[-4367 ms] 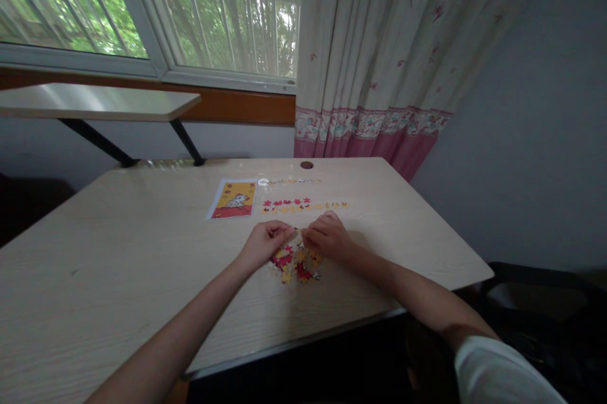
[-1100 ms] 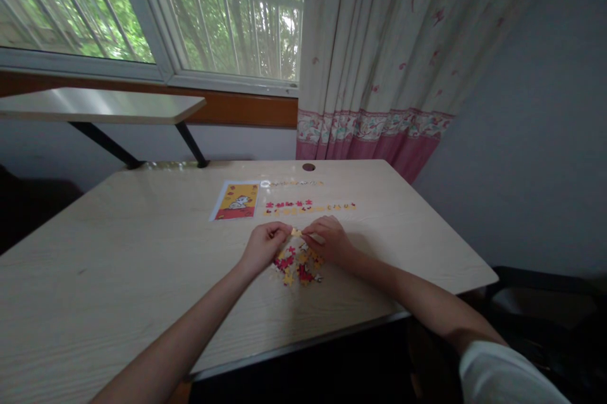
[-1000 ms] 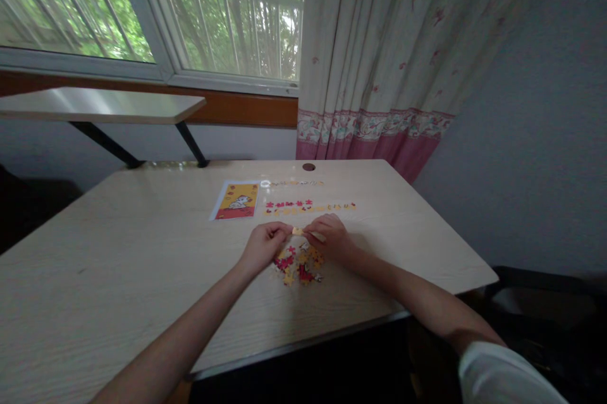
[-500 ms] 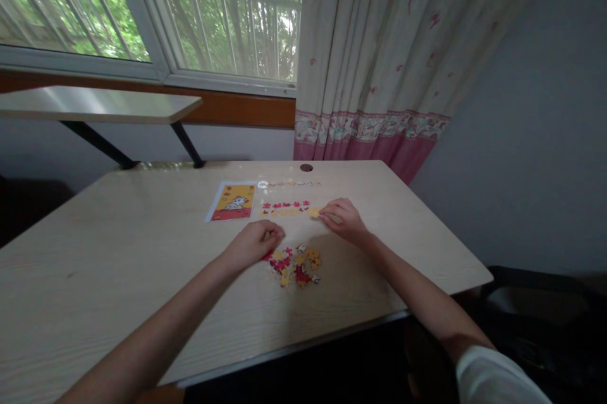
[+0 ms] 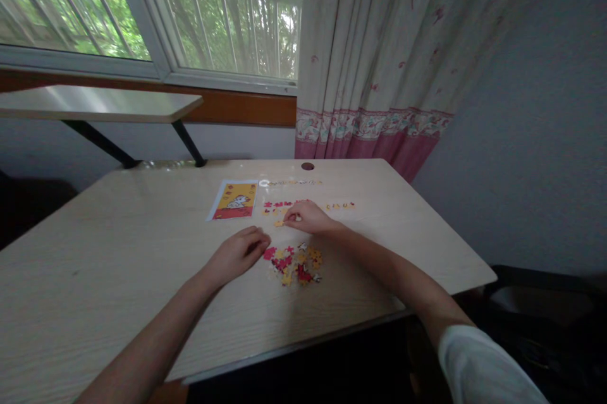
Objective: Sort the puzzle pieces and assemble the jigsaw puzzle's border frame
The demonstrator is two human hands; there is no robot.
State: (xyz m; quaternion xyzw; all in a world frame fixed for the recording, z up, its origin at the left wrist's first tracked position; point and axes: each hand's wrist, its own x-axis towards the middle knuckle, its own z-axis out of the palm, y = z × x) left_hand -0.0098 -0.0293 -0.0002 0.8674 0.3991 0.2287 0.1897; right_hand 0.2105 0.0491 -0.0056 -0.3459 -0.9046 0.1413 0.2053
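Note:
My right hand [image 5: 306, 217] pinches a yellow jigsaw puzzle piece [image 5: 279, 224] just in front of a row of yellow pieces [image 5: 272, 212]. Behind that row lies a row of red pieces [image 5: 277, 204], partly hidden by the hand. My left hand [image 5: 244, 251] rests by the left edge of a mixed pile of puzzle pieces [image 5: 301, 266], its fingers curled together. Whether anything is inside them is hidden. Next to its fingertips a red puzzle piece [image 5: 269, 253] lies on the table. More yellow pieces [image 5: 340, 206] stretch off to the right.
A picture sheet [image 5: 234, 200] of a white animal on yellow and red lies left of the rows. Farther back runs another line of small pieces [image 5: 294, 183]. A raised shelf [image 5: 99, 104] stands at the table's back left; a curtain [image 5: 370, 75] hangs behind.
My right hand has moved left along the rows, a yellow piece at its fingertips, uncovering yellow pieces on the right. My left hand has drawn slightly left, away from the red piece.

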